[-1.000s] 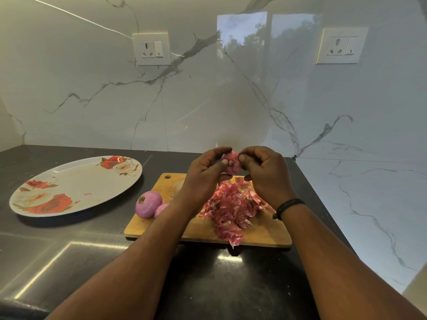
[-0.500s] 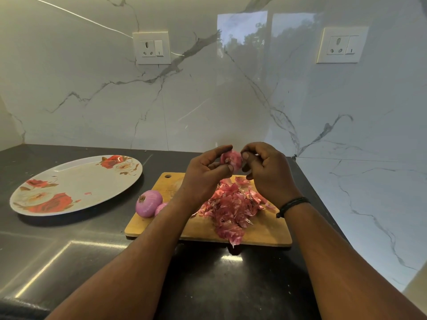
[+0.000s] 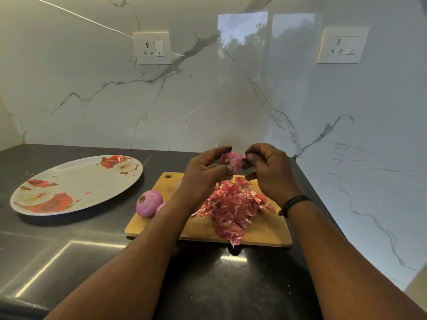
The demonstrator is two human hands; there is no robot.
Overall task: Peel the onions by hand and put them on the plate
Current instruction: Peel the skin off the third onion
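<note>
Up above the cutting board (image 3: 261, 229), the left hand (image 3: 203, 174) holds a small onion (image 3: 232, 160), its grip clamped around it, while the right hand (image 3: 269, 172) pinches a strip of skin at the onion's side. Below lie a heap of peels (image 3: 231, 206) and a peeled onion (image 3: 149, 203). Left on the dark surface (image 3: 208, 285) sits the flowered plate (image 3: 76, 184).

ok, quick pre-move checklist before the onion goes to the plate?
1. Left hand grip on the onion: ok, fingers curled round it.
2. Right hand pinching skin at the onion's side: ok.
3. Onion fully peeled: not ok, skin on.
4. Plate has bare room: ok, only a small red scrap lies on it.
5. Peels piled on the cutting board: ok.
6. Peeled onion at the board's left edge not plated: not ok.
</note>
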